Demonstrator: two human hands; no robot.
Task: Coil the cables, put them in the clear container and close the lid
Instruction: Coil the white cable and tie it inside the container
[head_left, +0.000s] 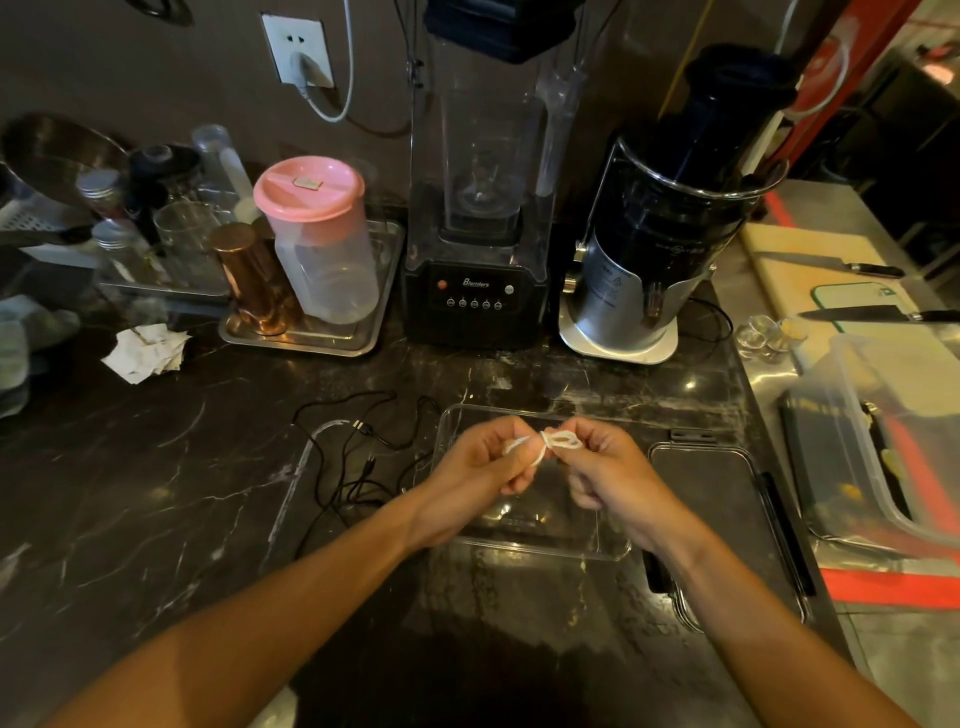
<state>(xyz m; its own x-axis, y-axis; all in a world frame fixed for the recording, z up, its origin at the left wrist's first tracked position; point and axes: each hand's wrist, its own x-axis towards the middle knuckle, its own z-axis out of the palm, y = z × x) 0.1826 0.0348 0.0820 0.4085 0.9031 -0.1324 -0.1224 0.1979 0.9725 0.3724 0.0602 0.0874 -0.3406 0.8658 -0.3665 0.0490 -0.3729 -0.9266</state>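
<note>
Both hands hold a short white cable (550, 442), bunched into small loops, above the clear container (540, 540). My left hand (480, 462) pinches its left end and my right hand (602, 467) grips the looped right part. The open container sits on the dark marble counter right under the hands. Its clear lid (727, 519) lies flat to the right of it. A loose black cable (358, 457) sprawls uncoiled on the counter to the left of the container.
A blender (475, 291) and a juicer (644, 280) stand behind the container. A metal tray (311, 343) with a pink-lidded jug (317, 234) sits at back left, next to crumpled paper (148, 353). Knives (878, 314) and a large plastic bin (883, 441) lie at right.
</note>
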